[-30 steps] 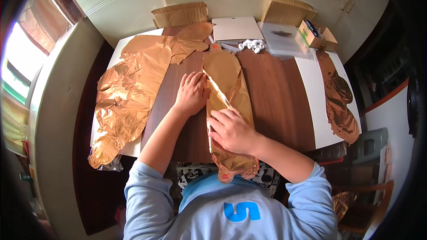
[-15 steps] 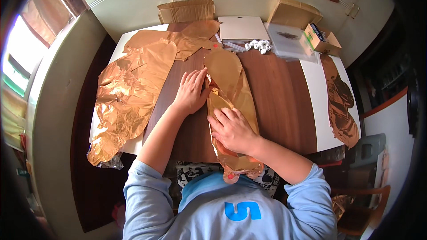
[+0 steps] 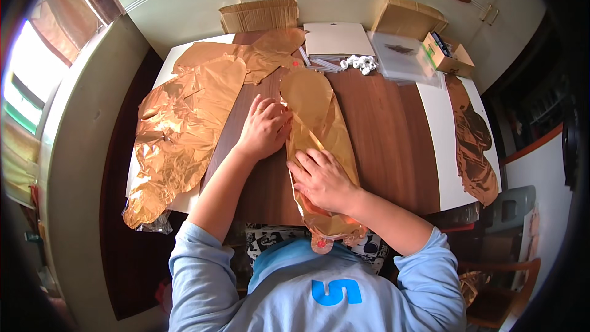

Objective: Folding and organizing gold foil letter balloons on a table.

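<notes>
A long, flat, copper-gold foil balloon (image 3: 310,95) lies lengthwise in front of me, its lower end reaching the table's near edge. At its left edge, my left hand (image 3: 264,128) has its fingers bent and closed on the foil; the fingertips are partly hidden. My right hand (image 3: 322,178) rests palm down across the balloon's middle, fingers apart and pressing on the folded layers. Under and beside the hands the foil is overlapped lengthwise.
More crumpled foil balloons (image 3: 184,123) lie to the left and at the back. Beyond are a white board stack (image 3: 335,40), white rolls (image 3: 359,63), clear plastic bags (image 3: 399,55) and a small cardboard box (image 3: 448,55). Another foil piece (image 3: 470,147) lies far right.
My left fingers have curled in at the balloon's left edge, where they were straighter before. The raised foil flap there now lies flatter. My right hand stays nearly in place.
</notes>
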{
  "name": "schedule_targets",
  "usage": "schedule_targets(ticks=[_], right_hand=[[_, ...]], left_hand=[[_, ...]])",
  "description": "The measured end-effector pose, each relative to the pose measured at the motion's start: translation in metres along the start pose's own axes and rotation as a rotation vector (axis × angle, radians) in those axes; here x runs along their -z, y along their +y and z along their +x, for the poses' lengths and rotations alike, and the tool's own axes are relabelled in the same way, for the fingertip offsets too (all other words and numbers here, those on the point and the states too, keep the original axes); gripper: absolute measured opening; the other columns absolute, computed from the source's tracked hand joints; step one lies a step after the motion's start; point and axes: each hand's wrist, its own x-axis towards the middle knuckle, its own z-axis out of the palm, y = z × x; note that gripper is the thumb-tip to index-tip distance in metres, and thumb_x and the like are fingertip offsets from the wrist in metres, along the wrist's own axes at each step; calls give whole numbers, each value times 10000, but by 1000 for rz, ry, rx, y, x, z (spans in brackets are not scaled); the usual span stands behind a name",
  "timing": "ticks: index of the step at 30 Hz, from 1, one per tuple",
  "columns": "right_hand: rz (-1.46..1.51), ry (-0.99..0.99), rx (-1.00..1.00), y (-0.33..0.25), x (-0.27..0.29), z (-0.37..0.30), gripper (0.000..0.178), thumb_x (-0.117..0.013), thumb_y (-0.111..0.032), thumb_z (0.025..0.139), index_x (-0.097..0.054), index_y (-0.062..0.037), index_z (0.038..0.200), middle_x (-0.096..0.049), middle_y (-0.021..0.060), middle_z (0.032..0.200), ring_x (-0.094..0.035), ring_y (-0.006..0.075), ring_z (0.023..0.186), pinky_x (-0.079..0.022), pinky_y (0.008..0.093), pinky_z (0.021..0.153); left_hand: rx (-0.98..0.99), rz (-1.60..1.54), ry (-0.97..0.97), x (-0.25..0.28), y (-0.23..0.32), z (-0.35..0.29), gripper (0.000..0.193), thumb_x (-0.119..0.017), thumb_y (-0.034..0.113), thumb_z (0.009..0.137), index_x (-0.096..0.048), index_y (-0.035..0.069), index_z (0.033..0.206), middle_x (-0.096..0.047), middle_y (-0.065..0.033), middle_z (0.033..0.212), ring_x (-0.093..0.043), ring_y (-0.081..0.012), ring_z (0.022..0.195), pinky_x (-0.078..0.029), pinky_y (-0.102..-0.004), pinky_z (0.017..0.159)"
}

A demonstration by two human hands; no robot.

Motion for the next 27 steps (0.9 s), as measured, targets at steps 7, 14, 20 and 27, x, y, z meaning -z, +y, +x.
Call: schedule_targets(ticks=[7, 14, 20, 27], right_hand=[[26, 12, 20, 0, 1, 1, 488, -667, -297, 847, -589, -69, 1270, -499, 133, 1324, -430, 297, 1231, -346, 441, 1043], [46, 25, 41, 2, 1, 3, 481, -676, -303, 838, -599, -79, 1256, -508, 120, 1296, -437, 291, 1213, -357, 438, 1029], [56, -6, 20, 2, 2, 3, 480, -666, -309, 845, -592, -82, 1261, -516, 113, 1256, -443, 288, 1193, -363, 437, 1018], [71, 13, 35, 1, 3, 2, 472, -655, -309, 852, -594, -77, 1259, -511, 117, 1277, -436, 285, 1209, -354, 437, 1028]], left_hand=[[132, 234, -37, -2, -19, 7, 269, -626, 239, 832, -683, 103, 1057, -611, -66, 1135, -503, -290, 1197, -281, -527, 1115], [293, 215, 61, -8, -22, 10, 298, -629, 253, 833, -662, 86, 1078, -609, -103, 1161, -518, -292, 1188, -284, -523, 1114], [174, 159, 23, -3, 7, 4, 286, -647, 213, 847, -654, 66, 1093, -634, -91, 1143, -559, -278, 1150, -313, -514, 1090], [179, 194, -35, -8, 1, -4, 291, -635, 217, 860, -651, 68, 1109, -643, -78, 1179, -566, -258, 1159, -312, -509, 1094]])
